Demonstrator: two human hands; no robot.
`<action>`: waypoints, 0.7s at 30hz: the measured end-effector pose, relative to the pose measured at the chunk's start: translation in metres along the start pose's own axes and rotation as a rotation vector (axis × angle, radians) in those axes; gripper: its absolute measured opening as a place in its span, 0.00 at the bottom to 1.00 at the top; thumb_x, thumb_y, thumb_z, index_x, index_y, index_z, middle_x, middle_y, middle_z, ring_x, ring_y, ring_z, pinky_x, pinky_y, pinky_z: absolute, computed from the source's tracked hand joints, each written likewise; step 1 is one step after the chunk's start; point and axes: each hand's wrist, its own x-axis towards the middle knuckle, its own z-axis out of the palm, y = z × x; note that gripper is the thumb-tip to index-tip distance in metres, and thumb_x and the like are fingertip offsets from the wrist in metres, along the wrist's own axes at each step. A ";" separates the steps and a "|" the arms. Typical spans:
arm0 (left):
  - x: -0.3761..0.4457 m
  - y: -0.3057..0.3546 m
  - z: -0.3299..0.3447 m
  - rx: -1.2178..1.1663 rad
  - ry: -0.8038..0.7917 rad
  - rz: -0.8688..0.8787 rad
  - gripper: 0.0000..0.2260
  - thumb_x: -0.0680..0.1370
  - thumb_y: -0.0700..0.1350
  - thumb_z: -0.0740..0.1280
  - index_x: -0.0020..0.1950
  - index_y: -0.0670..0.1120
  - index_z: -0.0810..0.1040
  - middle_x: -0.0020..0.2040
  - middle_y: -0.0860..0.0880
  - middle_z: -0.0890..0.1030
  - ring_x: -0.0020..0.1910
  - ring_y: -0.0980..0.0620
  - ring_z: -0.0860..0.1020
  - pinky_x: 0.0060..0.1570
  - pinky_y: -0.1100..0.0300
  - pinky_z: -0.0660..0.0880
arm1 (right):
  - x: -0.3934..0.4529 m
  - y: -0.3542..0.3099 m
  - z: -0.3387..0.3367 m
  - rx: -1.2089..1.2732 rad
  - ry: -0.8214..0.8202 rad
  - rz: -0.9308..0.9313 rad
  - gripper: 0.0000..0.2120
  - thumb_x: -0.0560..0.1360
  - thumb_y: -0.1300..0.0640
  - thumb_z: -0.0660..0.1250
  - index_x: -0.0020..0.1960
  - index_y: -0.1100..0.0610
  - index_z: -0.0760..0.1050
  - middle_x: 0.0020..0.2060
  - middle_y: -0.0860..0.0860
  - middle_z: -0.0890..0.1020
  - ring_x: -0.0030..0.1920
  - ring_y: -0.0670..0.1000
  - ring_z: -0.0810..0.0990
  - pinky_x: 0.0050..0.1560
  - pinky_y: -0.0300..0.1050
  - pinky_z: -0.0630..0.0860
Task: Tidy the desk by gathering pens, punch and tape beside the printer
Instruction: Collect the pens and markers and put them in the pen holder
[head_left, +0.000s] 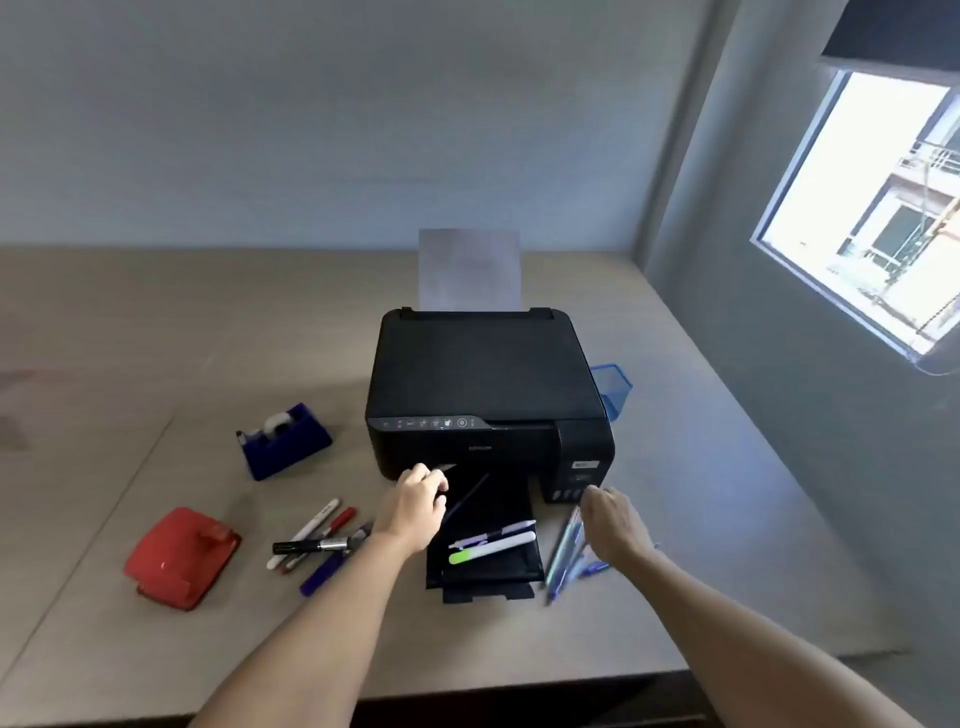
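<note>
Head view: a beige desk (156, 332) against a pale wall, both bare forearms reaching in from the near edge.
Punch: the red hole punch (182, 557) sits far left, near the front edge, untouched.
Tape: the blue tape dispenser (284, 440) stands behind the punch, well left of the printer.
Left pens: a loose heap of pens and markers (318, 545) lies between punch and output tray, crossing one another.
Left hand: the left hand (415, 506) is at the printer's front left corner, fingers curled together; whether they grip anything I cannot tell.
Printer: the black printer (483, 384) sits mid-desk, paper upright in its rear feed.
Tray: the output tray (485, 564) carries two pale pens (493, 543).
Right hand: the right hand (613, 522) hovers over the right pens, fingers loosely apart, holding nothing.
Right pens: several blue pens (563, 558) lie just right of the tray.
Holder: a blue mesh cup (615, 387) stands against the printer's right side.
</note>
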 end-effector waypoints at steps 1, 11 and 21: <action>0.000 -0.002 0.006 -0.021 -0.048 -0.024 0.09 0.77 0.40 0.61 0.54 0.45 0.79 0.52 0.48 0.76 0.55 0.46 0.75 0.54 0.50 0.75 | -0.003 -0.007 0.009 0.017 -0.035 -0.051 0.08 0.75 0.65 0.55 0.41 0.59 0.71 0.43 0.60 0.78 0.42 0.61 0.77 0.43 0.52 0.75; 0.017 0.006 0.048 0.135 -0.369 -0.061 0.23 0.77 0.33 0.59 0.68 0.53 0.74 0.72 0.48 0.67 0.72 0.42 0.65 0.67 0.46 0.69 | -0.028 -0.046 0.075 0.044 -0.211 -0.341 0.12 0.77 0.62 0.61 0.60 0.56 0.72 0.55 0.57 0.76 0.54 0.60 0.75 0.52 0.54 0.75; 0.008 -0.012 0.045 0.325 -0.269 0.009 0.11 0.73 0.29 0.60 0.49 0.40 0.77 0.49 0.42 0.79 0.48 0.38 0.81 0.42 0.48 0.76 | -0.011 -0.039 0.084 -0.094 -0.263 -0.393 0.17 0.78 0.56 0.62 0.67 0.53 0.69 0.59 0.57 0.74 0.60 0.59 0.71 0.59 0.54 0.74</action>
